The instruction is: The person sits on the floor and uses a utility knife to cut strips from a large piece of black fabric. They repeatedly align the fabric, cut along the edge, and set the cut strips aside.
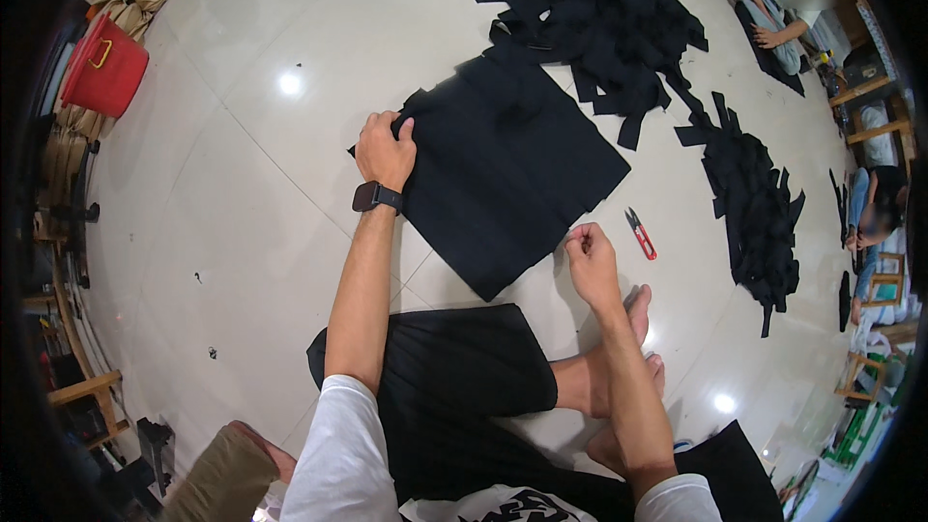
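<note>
A square of black cloth (512,164), perhaps several layers stacked, lies turned cornerwise on the floor in front of my legs. At its left corner my left hand (385,153), with a dark watch on the wrist, is closed on the edge, fingers curled and thumb on top. By the lower right edge my right hand (593,263) is closed in a pinch. Whatever those fingertips hold, if anything, is too small to make out. Just right of that hand lies a pair of red-handled thread snips (641,234), blades pointing away from me.
A large heap of black cloth strips (599,19) lies beyond the cloth, and a smaller heap (754,203) to the right. At far left stands a red tub (108,66). Other people sit along the right side. Someone's knee (227,469) shows at lower left.
</note>
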The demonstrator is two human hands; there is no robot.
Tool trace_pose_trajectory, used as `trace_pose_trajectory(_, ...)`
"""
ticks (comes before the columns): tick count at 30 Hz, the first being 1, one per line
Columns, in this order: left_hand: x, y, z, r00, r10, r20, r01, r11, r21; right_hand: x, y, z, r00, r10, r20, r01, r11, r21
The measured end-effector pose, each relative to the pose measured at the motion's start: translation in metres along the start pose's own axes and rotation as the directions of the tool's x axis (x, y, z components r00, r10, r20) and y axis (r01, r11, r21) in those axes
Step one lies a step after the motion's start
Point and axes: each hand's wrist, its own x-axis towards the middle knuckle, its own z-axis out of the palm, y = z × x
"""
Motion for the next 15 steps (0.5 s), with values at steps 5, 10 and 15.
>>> trace_pose_trajectory(5,-0.006,-0.004,-0.004,0.982,0.142,-0.123,-0.123,0.981,0.15,-0.01,-0.002,0.01,0.996,-0.065,0.062,0.072,0.99,-0.118)
trace_pose_trajectory(10,-0.064,0.068,0.014,0.93,0.318,0.185,-0.345,0.929,0.134,-0.011,-0.003,0.008,0.969,-0.247,0.026,0.241,0.911,-0.336)
trace_pose_trajectory(15,-0.074,0.047,0.025,0.911,0.252,0.326,-0.327,0.923,0.201,-0.022,-0.024,0.008,0.928,-0.364,0.083,0.363,0.828,-0.427)
